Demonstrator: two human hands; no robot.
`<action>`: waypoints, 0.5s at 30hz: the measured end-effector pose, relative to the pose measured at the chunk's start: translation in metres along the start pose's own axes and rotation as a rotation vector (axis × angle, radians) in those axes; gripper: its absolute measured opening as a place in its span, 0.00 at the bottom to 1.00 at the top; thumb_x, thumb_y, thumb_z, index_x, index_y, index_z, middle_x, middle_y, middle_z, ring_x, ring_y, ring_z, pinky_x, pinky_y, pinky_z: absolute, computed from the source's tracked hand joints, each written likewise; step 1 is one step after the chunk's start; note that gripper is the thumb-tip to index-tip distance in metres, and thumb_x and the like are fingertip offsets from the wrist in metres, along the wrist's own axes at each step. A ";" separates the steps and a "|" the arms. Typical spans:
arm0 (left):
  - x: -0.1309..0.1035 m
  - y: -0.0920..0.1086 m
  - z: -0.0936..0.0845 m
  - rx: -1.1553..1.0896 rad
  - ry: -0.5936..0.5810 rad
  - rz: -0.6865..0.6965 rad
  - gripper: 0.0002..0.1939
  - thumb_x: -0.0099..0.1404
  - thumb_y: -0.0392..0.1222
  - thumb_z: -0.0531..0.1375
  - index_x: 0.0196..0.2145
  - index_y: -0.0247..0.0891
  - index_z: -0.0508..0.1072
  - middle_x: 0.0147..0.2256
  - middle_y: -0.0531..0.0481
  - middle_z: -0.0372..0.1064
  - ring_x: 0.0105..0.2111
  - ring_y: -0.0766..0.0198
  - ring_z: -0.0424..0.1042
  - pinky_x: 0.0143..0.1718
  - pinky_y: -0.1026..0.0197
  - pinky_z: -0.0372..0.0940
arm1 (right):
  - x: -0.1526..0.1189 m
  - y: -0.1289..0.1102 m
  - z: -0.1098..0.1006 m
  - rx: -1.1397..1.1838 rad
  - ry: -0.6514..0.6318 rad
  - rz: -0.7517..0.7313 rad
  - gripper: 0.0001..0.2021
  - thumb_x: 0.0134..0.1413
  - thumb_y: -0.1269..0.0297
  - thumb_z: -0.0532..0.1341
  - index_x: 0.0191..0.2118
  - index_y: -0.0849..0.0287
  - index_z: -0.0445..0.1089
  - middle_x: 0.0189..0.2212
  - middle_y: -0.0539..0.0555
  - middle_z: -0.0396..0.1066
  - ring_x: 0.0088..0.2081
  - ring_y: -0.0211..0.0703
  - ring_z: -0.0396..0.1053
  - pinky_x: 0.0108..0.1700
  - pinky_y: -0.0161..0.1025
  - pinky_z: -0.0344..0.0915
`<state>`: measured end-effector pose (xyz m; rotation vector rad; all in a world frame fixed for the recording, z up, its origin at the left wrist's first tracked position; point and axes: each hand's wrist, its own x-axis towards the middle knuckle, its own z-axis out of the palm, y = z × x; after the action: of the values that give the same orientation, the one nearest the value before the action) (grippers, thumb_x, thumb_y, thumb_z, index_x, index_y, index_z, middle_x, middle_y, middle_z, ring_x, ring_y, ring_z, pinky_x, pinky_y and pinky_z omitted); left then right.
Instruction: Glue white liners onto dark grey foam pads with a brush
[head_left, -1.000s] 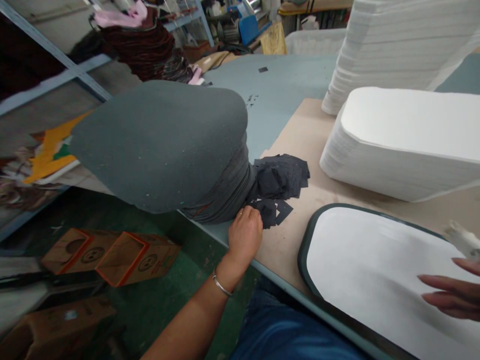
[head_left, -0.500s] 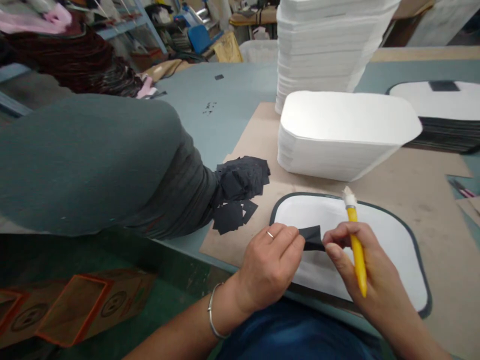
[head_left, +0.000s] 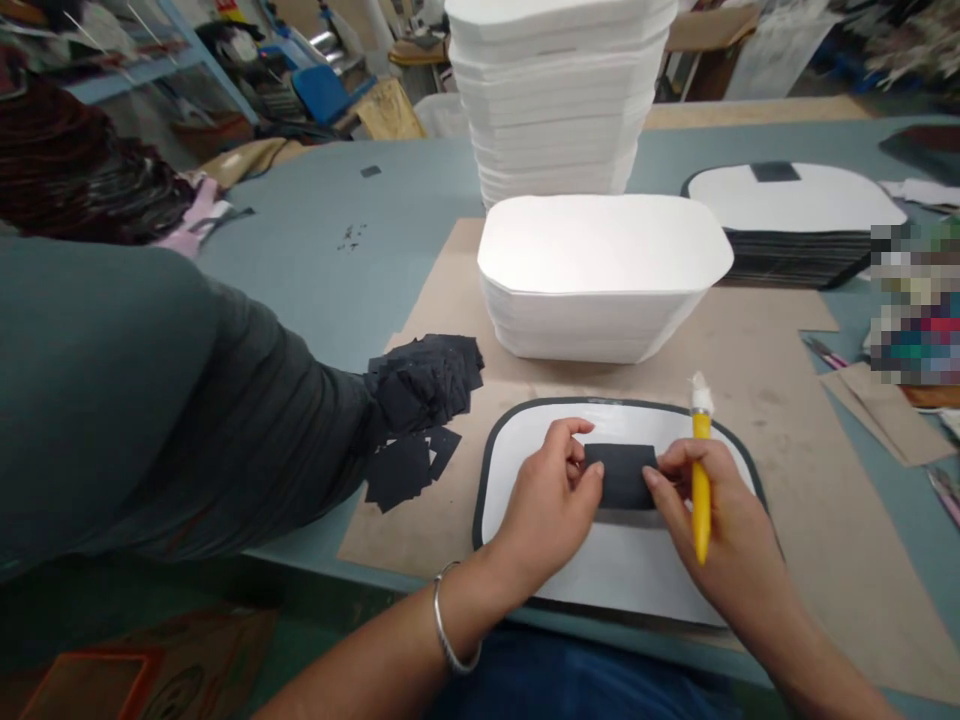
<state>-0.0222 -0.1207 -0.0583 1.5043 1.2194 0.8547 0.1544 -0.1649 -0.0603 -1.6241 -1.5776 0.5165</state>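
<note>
Between my two hands is a small black rectangular patch, over a white rounded panel with a dark border. My left hand pinches the patch's left edge between thumb and fingers. At its right edge, my right hand grips the patch with thumb and forefinger. The same hand also carries a yellow-handled brush, tucked between the fingers with its whitish bristles pointing up. Whether the patch touches the panel or hovers just above it, I cannot tell.
Loose black patches lie in a pile to the left, beside a rolled dark green cloth shape. White stacked panels stand behind, with a taller stack further back. Bordered panels are piled at back right. Brown board covers the table.
The patch has been spread flatter and now lies squarer to the panel. My left hand has turned, with thumb and forefinger now showing. The view has swung to the right.
</note>
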 end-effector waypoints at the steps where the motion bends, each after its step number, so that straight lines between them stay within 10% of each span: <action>1: 0.007 0.000 0.000 0.108 0.006 0.038 0.18 0.67 0.33 0.58 0.54 0.41 0.66 0.33 0.56 0.64 0.29 0.67 0.67 0.34 0.63 0.62 | 0.007 0.004 0.003 -0.038 -0.010 0.007 0.06 0.65 0.61 0.60 0.42 0.52 0.61 0.34 0.48 0.67 0.30 0.38 0.69 0.34 0.36 0.65; 15: 0.051 0.006 0.014 0.895 -0.020 0.099 0.18 0.71 0.37 0.58 0.57 0.39 0.62 0.49 0.44 0.75 0.42 0.50 0.78 0.37 0.53 0.71 | 0.054 0.024 0.026 -0.571 -0.106 -0.026 0.06 0.65 0.65 0.54 0.46 0.55 0.64 0.31 0.55 0.69 0.31 0.50 0.68 0.30 0.38 0.51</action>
<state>0.0057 -0.0750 -0.0589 2.2755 1.6265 0.3349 0.1576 -0.1039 -0.0813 -2.0104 -1.9408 0.1372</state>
